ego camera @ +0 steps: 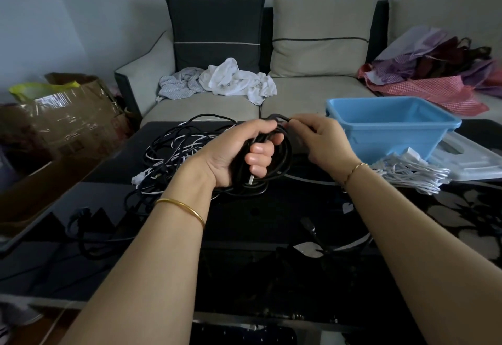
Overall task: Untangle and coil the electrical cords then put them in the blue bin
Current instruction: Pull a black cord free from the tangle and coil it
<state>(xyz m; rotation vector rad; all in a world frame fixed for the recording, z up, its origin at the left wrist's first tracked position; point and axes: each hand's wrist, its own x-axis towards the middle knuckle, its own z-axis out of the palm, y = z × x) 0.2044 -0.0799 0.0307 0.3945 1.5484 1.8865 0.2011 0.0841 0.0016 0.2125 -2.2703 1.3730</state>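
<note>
My left hand [239, 152] grips a coiled black cord [285, 154] above the middle of the dark glass table [271, 214]; a metal plug tip pokes out below my fingers. My right hand [323, 141] pinches the top loop of that same cord. Behind my left hand lies a tangle of black and white cords [173, 152]. A blue bin [391, 124] stands at the right back of the table and looks empty. A coiled white cord bundle [410, 173] lies in front of the bin. Another black cord [315, 236] trails near my right forearm.
A white lid [472, 160] lies under the bin's right side. A sofa [298, 92] with cushions, white cloths [236, 78] and piled bags [440, 73] stands behind the table. A cardboard box [68, 116] sits at the left.
</note>
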